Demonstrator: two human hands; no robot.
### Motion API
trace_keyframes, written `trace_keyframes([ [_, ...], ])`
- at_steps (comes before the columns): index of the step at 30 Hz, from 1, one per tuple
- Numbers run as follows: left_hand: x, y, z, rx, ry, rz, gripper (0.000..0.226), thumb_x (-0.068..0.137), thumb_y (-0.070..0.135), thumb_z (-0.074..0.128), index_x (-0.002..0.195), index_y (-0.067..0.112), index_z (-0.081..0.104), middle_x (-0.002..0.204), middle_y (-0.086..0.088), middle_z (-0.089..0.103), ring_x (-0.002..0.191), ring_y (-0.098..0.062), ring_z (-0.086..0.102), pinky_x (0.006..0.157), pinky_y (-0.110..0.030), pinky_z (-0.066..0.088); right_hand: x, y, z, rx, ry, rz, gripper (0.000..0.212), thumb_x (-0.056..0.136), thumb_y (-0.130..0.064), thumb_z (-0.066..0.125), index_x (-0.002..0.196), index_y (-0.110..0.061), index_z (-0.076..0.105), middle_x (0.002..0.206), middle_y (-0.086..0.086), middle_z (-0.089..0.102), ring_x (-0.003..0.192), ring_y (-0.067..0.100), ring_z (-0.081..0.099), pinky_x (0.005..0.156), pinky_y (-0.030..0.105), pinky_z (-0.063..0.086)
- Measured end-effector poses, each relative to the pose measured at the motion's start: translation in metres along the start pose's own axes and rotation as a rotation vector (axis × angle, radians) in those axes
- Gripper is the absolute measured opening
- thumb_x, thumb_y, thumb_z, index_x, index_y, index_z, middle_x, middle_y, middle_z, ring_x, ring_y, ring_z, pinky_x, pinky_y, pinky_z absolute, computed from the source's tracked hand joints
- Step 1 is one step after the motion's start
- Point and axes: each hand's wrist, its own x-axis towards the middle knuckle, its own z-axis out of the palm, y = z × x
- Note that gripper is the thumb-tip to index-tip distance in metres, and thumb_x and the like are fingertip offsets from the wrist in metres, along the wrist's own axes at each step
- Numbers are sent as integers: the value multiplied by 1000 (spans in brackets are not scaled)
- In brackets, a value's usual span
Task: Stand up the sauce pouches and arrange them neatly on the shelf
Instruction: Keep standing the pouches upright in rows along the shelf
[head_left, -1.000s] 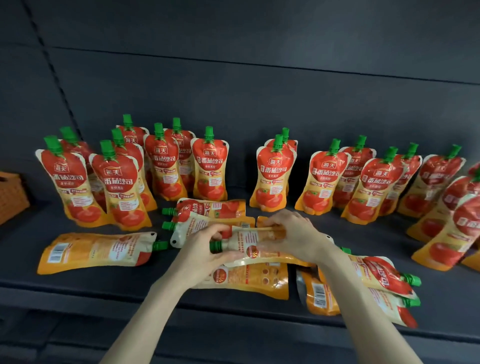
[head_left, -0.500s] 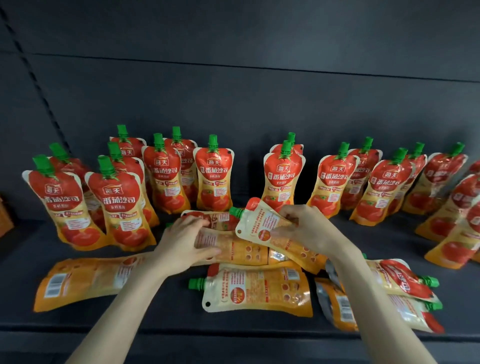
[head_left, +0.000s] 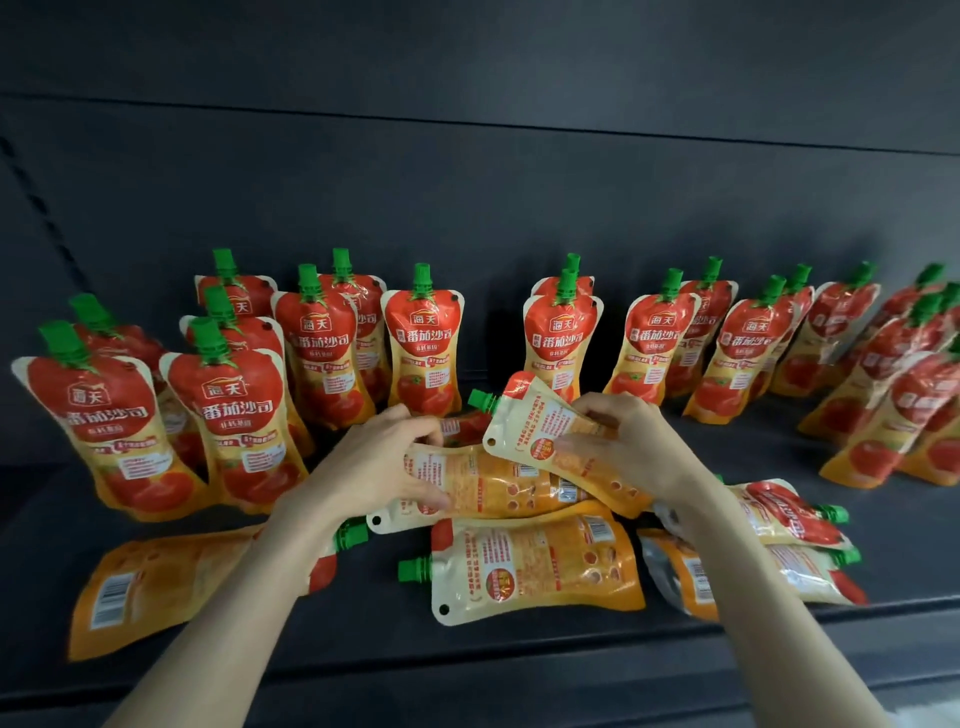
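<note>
Red and orange tomato sauce pouches with green caps fill a dark shelf (head_left: 467, 644). Several stand upright along the back, such as one (head_left: 426, 343) left of a gap and one (head_left: 561, 338) right of it. My right hand (head_left: 618, 441) holds a tilted pouch (head_left: 540, 431), back side up, cap pointing up-left. My left hand (head_left: 374, 467) grips a lying pouch (head_left: 493, 483) beneath it. More pouches lie flat: one in front (head_left: 535, 569), one at the left (head_left: 156, 587), two at the right (head_left: 779, 519).
The shelf's dark back wall (head_left: 467, 208) rises behind the standing rows. A gap (head_left: 493, 364) separates the left and right groups of upright pouches. The shelf's front lip (head_left: 519, 670) runs below my forearms.
My right hand lifted one pouch off the pile and tilted it cap-up. My left hand let go of it and took hold of the lying pouch underneath. The view moved closer.
</note>
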Motion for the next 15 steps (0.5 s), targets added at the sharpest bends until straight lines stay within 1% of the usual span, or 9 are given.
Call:
trace_keyframes([
  [2,0,3,-8,-71,-14,12,47,60,39,84,96,32,56,96,13,46,84,-5,51,67,-21,45,-2,-1,-1,35,9,9,23,79,-36,72,100,-27,66,105,-11,69,97,8,65,92,44,50],
  [4,-1,5,-19,-99,-47,15,53,61,33,85,105,33,55,101,14,45,88,-4,50,68,-17,42,-3,-2,1,70,9,8,25,79,-32,73,99,-19,67,104,-7,70,94,6,66,86,39,55],
  [7,-3,5,-35,-54,-92,32,65,63,35,84,120,32,52,114,15,47,101,-3,49,83,-22,46,-2,1,6,61,26,-23,27,78,-32,74,100,-17,68,104,-7,71,93,6,66,86,37,55],
  [8,-5,6,-39,-78,-97,25,69,63,34,84,123,32,50,117,14,48,104,-4,51,86,-25,49,-2,0,7,77,30,-26,28,78,-31,74,101,-17,68,105,-7,70,94,6,66,85,35,56],
  [9,-6,6,-43,-129,-86,17,71,63,32,84,124,33,49,117,13,51,103,-6,54,85,-28,52,-2,0,7,108,34,-25,29,78,-30,74,102,-16,68,106,-6,70,94,6,67,84,33,57],
  [11,-11,9,-46,-267,-9,28,72,61,23,86,121,37,49,111,12,56,99,-8,59,80,-32,56,-3,-1,8,163,48,-27,28,78,-26,74,103,-15,67,107,-5,70,95,5,67,81,29,57],
  [12,-13,12,-46,-337,46,43,72,61,18,86,120,38,49,108,12,57,98,-7,60,78,-30,57,-4,-2,8,179,58,-36,28,78,-25,73,103,-14,67,106,-6,70,94,5,67,80,27,57],
  [15,-17,19,-39,-486,222,66,71,62,13,85,119,38,51,106,14,59,97,1,59,71,-17,54,-7,-4,9,235,101,-49,25,79,-22,72,102,-13,67,101,-13,67,91,-3,65,75,17,55],
])
